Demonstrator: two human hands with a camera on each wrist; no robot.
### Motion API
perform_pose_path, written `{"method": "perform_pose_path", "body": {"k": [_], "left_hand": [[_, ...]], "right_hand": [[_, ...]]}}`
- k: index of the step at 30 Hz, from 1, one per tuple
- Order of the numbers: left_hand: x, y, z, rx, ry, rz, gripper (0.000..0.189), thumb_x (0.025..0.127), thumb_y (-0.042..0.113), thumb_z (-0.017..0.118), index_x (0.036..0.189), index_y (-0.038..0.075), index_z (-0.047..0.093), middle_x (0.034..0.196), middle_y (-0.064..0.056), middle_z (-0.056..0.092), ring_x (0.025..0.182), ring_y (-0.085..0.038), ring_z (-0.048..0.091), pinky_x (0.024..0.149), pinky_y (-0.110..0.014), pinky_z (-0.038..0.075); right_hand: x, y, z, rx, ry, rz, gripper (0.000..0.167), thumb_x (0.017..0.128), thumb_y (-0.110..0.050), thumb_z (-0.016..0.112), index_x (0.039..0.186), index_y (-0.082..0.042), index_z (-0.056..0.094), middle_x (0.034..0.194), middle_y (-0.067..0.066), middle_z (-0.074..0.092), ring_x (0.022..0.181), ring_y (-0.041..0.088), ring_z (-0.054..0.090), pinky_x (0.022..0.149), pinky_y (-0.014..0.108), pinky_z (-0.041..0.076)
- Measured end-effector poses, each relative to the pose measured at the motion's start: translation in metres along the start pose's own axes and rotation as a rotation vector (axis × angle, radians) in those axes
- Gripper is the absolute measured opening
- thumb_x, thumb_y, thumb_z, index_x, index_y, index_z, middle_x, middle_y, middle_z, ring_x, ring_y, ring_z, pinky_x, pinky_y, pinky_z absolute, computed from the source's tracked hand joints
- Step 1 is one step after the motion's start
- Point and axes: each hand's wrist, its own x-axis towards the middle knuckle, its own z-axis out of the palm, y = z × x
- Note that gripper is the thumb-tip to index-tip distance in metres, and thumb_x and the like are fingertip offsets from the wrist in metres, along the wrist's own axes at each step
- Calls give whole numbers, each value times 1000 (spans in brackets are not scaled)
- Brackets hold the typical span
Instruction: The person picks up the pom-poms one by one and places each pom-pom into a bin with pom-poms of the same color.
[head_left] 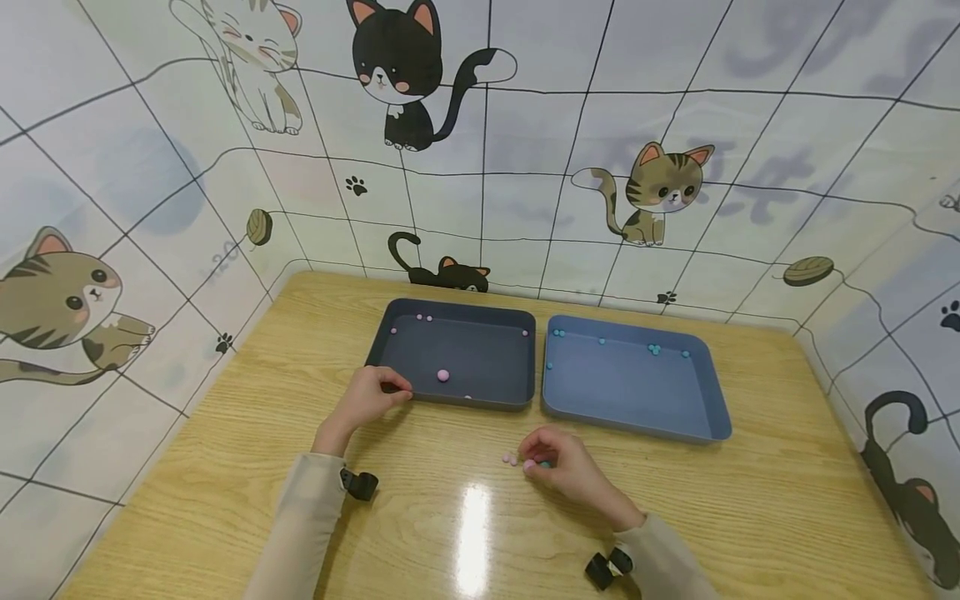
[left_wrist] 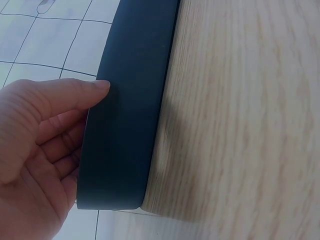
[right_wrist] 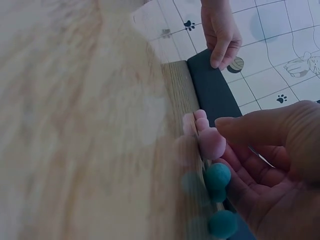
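Note:
My left hand (head_left: 369, 396) grips the front left rim of the dark tray (head_left: 480, 399). In the left wrist view, its thumb lies on the outer wall and its other fingers are behind the rim. On the table, my right hand (head_left: 566, 467) pinches a larger pink ball (right_wrist: 212, 143), its thumb on top and fingers curled behind. Two small pink balls (head_left: 510, 459) lie just left of those fingertips. Teal balls (right_wrist: 218, 176) sit beneath the right hand, mostly hidden by it in the head view.
Inside the dark tray are a larger pink ball (head_left: 443, 376) and several small pink ones. A blue tray (head_left: 630, 383) stands to its right with several small teal balls (head_left: 655, 349) inside. Behind the wooden table (head_left: 420, 517) hangs a cat-patterned sheet (head_left: 525, 167).

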Motion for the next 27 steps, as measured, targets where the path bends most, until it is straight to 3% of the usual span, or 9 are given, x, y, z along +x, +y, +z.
{"method": "perform_pose_path", "body": {"k": [6, 13, 27], "left_hand": [[1, 0, 0, 4, 4, 1, 9, 79, 9, 75, 80, 1, 72, 79, -3, 68, 75, -16, 59, 70, -31, 49], [0, 2, -1, 5, 8, 13, 7, 79, 7, 74, 80, 1, 72, 79, -4, 68, 75, -16, 60, 70, -32, 49], [-1, 2, 0, -13, 10, 40, 9, 78, 7, 75, 80, -1, 72, 77, -6, 68, 74, -15, 60, 69, -31, 49]], "right_hand": [[1, -1, 0, -55, -17, -47, 19, 78, 12, 66, 94, 2, 62, 92, 16, 61, 80, 33, 62, 71, 36, 54], [2, 1, 1, -137, -46, -49, 17, 80, 10, 65, 92, -2, 62, 90, 7, 60, 81, 22, 63, 71, 26, 54], [0, 0, 1, -87, -21, -13, 16, 81, 8, 66, 93, -2, 63, 92, 9, 62, 83, 27, 63, 72, 29, 54]]}}
